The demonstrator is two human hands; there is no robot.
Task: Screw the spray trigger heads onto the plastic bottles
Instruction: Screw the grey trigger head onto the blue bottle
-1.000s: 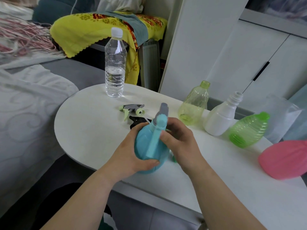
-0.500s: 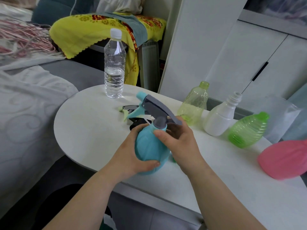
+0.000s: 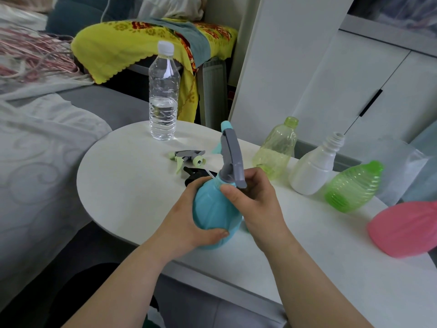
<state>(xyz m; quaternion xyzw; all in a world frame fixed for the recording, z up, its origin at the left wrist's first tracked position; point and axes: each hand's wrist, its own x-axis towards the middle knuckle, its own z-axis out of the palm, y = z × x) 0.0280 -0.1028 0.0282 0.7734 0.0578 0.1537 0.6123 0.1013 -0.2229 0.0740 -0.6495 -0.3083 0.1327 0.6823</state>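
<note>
A round blue bottle (image 3: 214, 211) is held above the front edge of the white table (image 3: 132, 183). My left hand (image 3: 186, 221) grips its body from the left. A grey and blue spray trigger head (image 3: 230, 157) sits on its neck, nozzle pointing away. My right hand (image 3: 255, 200) pinches the collar at the base of that head. A loose grey and pale green trigger head (image 3: 188, 157) and a black one (image 3: 196, 175) lie on the table behind the bottle.
At the back right stand a yellow-green bottle (image 3: 277, 150) and an open-necked white bottle (image 3: 314, 169). A green ribbed bottle (image 3: 354, 185) and a pink bottle (image 3: 406, 228) lie on their sides. A clear water bottle (image 3: 163, 95) stands far left. A bed borders the table's left.
The trigger head has turned on the blue bottle's neck: it pointed toward me, then left, and now its nozzle points away. My right hand keeps twisting at the collar.
</note>
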